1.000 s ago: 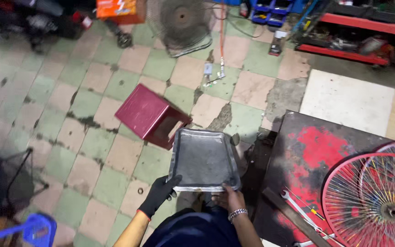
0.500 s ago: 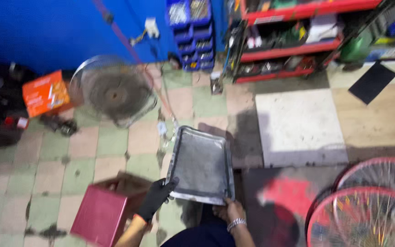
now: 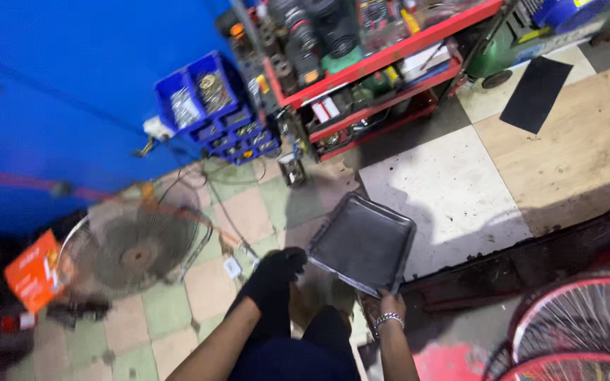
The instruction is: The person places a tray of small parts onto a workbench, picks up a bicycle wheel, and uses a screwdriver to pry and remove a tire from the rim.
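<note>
I hold a dark, shallow metal tray (image 3: 363,242) out in front of me with both hands. My left hand (image 3: 275,271), in a black glove, grips the tray's near left corner. My right hand (image 3: 390,305) is bare, wears a metal bracelet at the wrist, and pinches the tray's near right edge. The tray looks empty and tilts slightly over the tiled floor.
A floor fan (image 3: 135,248) lies at the left beside an orange box (image 3: 34,271). Blue parts bins (image 3: 213,106) stand against a blue wall. A red shelf rack (image 3: 383,67) holds parts. Red-rimmed spoked wheels (image 3: 579,331) lie at the lower right. A black mat (image 3: 536,92) lies on the floor.
My view has swung up and to the right, toward the blue wall and the red shelves. The maroon box has left the view. Both hands still hold the tray.
</note>
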